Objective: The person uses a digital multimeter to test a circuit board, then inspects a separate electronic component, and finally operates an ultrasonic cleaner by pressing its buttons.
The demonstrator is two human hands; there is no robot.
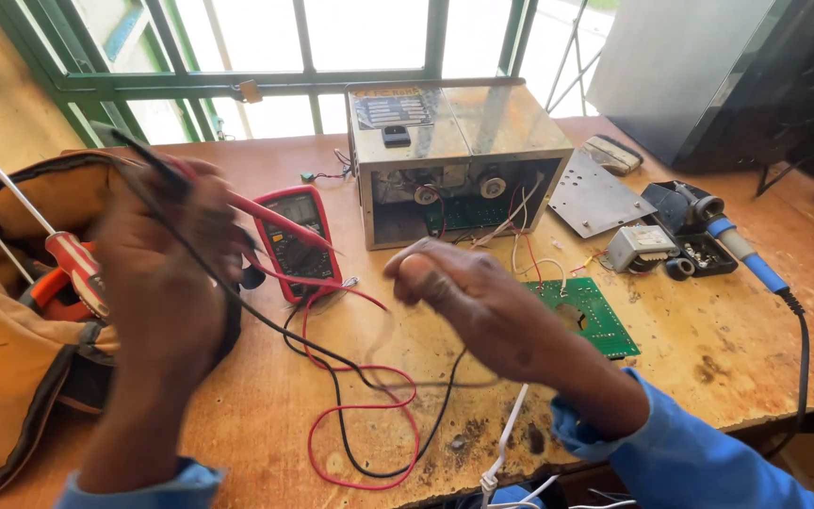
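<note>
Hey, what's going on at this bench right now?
A person sits at a wooden bench with electronics spread out. The left hand holds up the red and black probes of a red multimeter, whose leads loop across the bench. The right hand is blurred, with thin wires at its fingertips, just above a green circuit board. An opened metal box stands behind, a blue-handled soldering iron to the right.

A red probe [270, 215] and a black probe [148, 155] are held together, tilted, above the left part of the wooden workbench [708, 349]. Their red and black wires [369, 415] are looped in curls near the front edge. They are joined to a red multimeter [296, 240] laid flat near the middle, screen facing up.
</note>
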